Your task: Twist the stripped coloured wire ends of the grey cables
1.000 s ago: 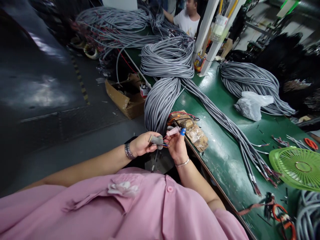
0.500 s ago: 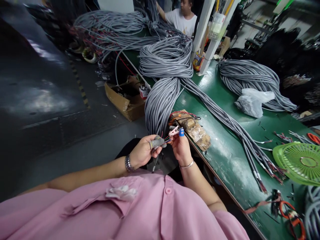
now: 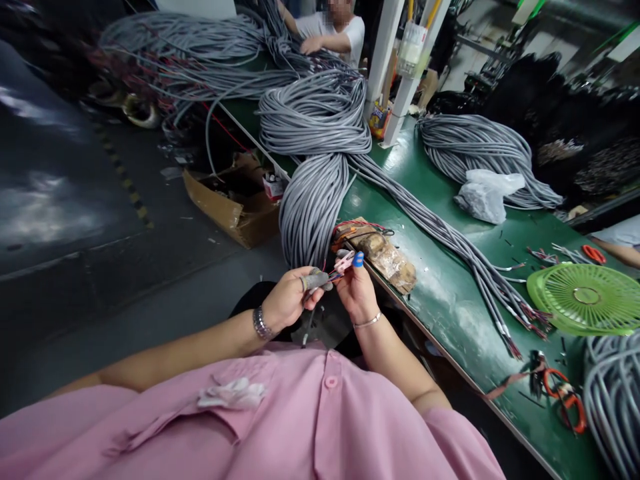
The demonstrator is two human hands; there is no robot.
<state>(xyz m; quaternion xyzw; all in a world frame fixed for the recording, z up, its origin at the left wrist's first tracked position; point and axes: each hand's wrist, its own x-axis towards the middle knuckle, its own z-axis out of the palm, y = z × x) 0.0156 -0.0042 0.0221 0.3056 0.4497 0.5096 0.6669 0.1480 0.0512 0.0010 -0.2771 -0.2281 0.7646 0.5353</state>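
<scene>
Pinching the thin coloured wires (image 3: pixel 333 277), the left hand (image 3: pixel 287 298) is closed just outside the near edge of the bench (image 3: pixel 450 310). The right hand (image 3: pixel 358 292), with a blue cover (image 3: pixel 358 259) on one digit, holds a pink clip (image 3: pixel 343 263) beside the wires. Beyond the hands, a brown block (image 3: pixel 387 257) lies along the same edge. A grey cable coil (image 3: pixel 313 213) sits at that edge, farther back. A co-worker (image 3: pixel 353 41) is near the far end of the bench.

There're 2 own hands (image 3: pixel 359 293), 1 grn fan (image 3: pixel 586 297).
</scene>
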